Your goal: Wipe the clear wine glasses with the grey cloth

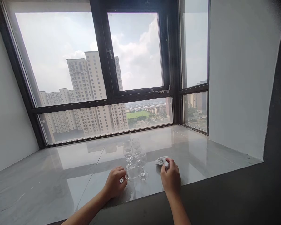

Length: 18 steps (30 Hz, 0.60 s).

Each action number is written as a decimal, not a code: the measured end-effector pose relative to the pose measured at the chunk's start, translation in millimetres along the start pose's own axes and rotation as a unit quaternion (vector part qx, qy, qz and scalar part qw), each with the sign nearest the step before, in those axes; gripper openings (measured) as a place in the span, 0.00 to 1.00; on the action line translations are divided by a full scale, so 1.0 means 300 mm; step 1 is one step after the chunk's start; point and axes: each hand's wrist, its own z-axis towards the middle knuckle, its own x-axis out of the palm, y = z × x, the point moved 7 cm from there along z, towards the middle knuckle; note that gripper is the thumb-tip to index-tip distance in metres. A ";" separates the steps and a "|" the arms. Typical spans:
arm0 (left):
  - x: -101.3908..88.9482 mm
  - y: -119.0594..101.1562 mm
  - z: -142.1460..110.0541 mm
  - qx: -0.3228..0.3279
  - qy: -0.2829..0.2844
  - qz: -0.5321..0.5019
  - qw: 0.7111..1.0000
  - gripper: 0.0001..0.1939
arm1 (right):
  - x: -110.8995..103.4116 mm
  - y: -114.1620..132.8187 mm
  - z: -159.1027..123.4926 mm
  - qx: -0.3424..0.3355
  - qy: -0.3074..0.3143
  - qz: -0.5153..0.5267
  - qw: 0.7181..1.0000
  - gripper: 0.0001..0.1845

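My left hand (116,181) is closed around the stem end of a stemmed glass (133,172), which is tilted onto its side with its bowl to the right. Clear stemmed glasses stand upright just behind: one glass (127,149) at the left, another glass (136,147) beside it, and a nearer glass (142,161) on the right whose foot rests on the sill. Off to their right, my right hand (172,176) grips a pale cloth (162,160), part of it bunched in the fingers and part spread toward the glasses. The cloth and glasses are apart.
A glossy grey tiled windowsill (53,172) lies under everything, with its front edge close to both wrists. Dark window frames (140,95) rise behind the glasses. A white side wall (236,78) bounds the right, another wall (9,125) the left.
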 end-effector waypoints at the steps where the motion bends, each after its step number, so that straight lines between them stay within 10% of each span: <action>1: 0.000 0.000 0.000 0.001 -0.001 0.001 1.000 0.10 | 0.001 0.000 0.000 -0.002 -0.001 0.000 1.000 0.18; 18: -0.002 -0.003 0.005 0.001 -0.005 0.001 1.000 0.08 | -0.008 0.008 0.002 0.004 -0.002 -0.006 1.000 0.18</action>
